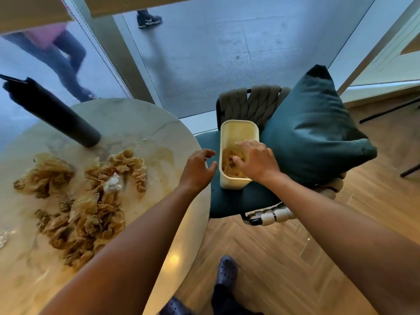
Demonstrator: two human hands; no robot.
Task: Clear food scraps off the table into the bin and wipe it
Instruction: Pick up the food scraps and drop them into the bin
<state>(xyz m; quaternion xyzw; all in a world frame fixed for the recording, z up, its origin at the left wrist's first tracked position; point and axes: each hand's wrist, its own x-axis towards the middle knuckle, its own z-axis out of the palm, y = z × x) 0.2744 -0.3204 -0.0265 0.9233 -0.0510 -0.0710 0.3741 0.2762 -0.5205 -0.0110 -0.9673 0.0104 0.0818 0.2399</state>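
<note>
The round marble-look table (127,123) carried a wide spread of crumpled, brown-stained scraps (91,201) across its middle and near-left part, with wet smears around them and a small whitish wad (113,183) among the pieces. A dark cylindrical bottle (54,112) stood toward the table's far-left edge. Just off the table's right edge, a cream rectangular bin (238,133) sat on the seat of a woven-backed chair (250,103), beside a dark teal cushion (318,130) that leaned on the chair's right side.

The right hand (256,162) reached down into the bin, fingers curled among the scraps (229,162) already lying inside it; whether it gripped any of them could not be told. The left hand (198,169) hovered over the table's right edge, next to the bin's left wall, fingers loosely spread and holding nothing.

The floor under the chair was light wood laid in a herringbone pattern (295,246). Beyond the table and chair ran a frosted glass wall (216,64), through which the blurred legs of a passer-by (66,62) and a dark shoe (148,19) showed. The person's own feet, in dark perforated clogs (227,271), stood at the near edge of the floor
</note>
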